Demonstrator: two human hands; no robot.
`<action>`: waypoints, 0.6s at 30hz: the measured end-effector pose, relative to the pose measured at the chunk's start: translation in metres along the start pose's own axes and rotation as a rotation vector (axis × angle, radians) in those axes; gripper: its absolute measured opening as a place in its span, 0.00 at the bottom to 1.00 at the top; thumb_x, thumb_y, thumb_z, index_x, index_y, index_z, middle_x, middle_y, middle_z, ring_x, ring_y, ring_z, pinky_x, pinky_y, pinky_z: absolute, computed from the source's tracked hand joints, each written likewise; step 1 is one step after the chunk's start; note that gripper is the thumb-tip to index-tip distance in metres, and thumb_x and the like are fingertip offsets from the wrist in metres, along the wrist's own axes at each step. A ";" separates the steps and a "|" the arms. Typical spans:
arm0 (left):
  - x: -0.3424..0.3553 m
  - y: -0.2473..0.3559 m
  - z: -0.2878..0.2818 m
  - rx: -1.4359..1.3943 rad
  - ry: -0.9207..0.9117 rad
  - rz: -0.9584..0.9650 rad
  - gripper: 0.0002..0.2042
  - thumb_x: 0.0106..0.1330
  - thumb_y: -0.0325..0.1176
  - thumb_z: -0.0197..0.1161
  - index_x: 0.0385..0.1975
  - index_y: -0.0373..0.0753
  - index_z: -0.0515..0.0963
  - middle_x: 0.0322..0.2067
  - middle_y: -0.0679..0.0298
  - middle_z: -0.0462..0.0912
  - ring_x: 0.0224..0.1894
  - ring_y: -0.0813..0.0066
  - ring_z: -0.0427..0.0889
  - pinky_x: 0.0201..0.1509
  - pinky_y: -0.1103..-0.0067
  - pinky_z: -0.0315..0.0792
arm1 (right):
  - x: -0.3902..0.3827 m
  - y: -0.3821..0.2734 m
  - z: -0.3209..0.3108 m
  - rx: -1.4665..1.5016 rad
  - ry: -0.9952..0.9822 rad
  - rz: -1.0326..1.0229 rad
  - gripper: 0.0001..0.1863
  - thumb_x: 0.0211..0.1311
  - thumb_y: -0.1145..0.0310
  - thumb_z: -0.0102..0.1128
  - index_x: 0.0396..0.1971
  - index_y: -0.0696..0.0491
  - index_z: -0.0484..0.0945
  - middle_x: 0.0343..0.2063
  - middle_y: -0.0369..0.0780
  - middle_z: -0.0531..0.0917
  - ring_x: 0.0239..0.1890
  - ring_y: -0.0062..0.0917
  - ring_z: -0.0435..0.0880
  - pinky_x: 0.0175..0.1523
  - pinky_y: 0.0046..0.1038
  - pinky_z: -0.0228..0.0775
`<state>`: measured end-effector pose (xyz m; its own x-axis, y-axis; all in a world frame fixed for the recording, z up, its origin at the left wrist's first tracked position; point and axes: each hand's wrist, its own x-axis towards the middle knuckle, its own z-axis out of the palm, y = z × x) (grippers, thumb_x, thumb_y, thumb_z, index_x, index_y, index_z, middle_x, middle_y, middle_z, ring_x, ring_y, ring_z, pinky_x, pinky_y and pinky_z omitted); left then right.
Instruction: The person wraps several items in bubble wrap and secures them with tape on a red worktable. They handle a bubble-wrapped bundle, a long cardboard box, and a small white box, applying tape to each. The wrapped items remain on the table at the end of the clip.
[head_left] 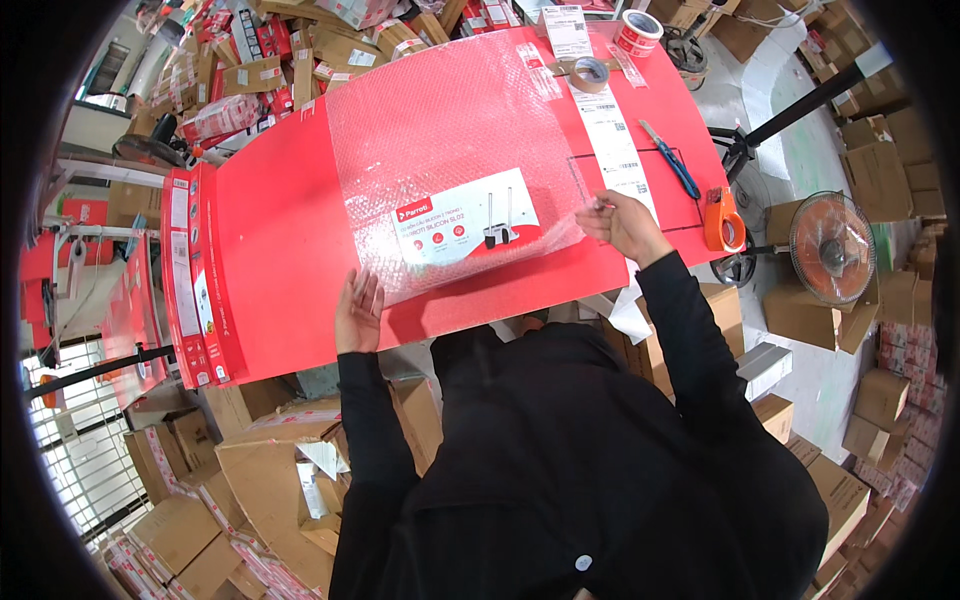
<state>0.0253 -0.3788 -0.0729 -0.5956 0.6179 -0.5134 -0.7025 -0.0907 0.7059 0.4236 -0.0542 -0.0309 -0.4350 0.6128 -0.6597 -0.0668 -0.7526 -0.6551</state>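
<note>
A sheet of clear bubble wrap spreads over the red tabletop, reaching from the far edge to near my body. On its near part lies a flat white printed box with a red corner and a product picture; wrap shows along the box's near edge. My right hand has its thumb and fingers pinched on the wrap's right corner. Beside the wrap's near left corner is my left hand, palm turned inward and fingers stretched out; whether it touches the wrap I cannot tell.
Right of the wrap lie a strip of labels, a blue utility knife and an orange tape dispenser. Tape rolls sit farther back. Red boxes stand at the table's left end. A fan and cartons surround the table.
</note>
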 end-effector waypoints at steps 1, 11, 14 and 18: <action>0.009 0.001 0.008 -0.058 0.006 0.006 0.22 0.83 0.39 0.56 0.73 0.39 0.71 0.65 0.57 0.80 0.66 0.63 0.81 0.71 0.67 0.78 | 0.011 0.000 0.003 0.074 -0.027 0.000 0.14 0.81 0.63 0.50 0.44 0.61 0.72 0.48 0.59 0.85 0.55 0.47 0.87 0.62 0.40 0.82; 0.160 0.101 0.063 -0.320 -0.082 -0.419 0.37 0.83 0.44 0.53 0.75 0.17 0.51 0.72 0.29 0.63 0.76 0.39 0.66 0.80 0.57 0.66 | 0.146 -0.070 0.062 0.449 -0.065 0.002 0.17 0.84 0.72 0.37 0.58 0.72 0.63 0.63 0.67 0.75 0.66 0.56 0.79 0.74 0.50 0.74; 0.217 0.121 0.094 -0.250 0.006 -0.570 0.43 0.82 0.46 0.54 0.76 0.15 0.40 0.73 0.22 0.56 0.77 0.30 0.61 0.82 0.50 0.60 | 0.199 -0.094 0.070 0.501 -0.001 0.057 0.19 0.84 0.72 0.34 0.63 0.73 0.57 0.66 0.69 0.69 0.69 0.62 0.74 0.74 0.58 0.71; 0.265 0.147 0.126 -0.219 0.166 -0.614 0.45 0.81 0.47 0.53 0.78 0.19 0.34 0.77 0.23 0.44 0.79 0.26 0.53 0.82 0.44 0.54 | 0.253 -0.114 0.077 0.512 0.122 0.228 0.24 0.83 0.73 0.36 0.72 0.66 0.52 0.70 0.65 0.66 0.69 0.64 0.73 0.72 0.63 0.71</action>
<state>-0.1867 -0.1304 -0.0434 -0.1024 0.4812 -0.8706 -0.9852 0.0718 0.1555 0.2522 0.1683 -0.0949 -0.3850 0.4214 -0.8211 -0.4230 -0.8713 -0.2489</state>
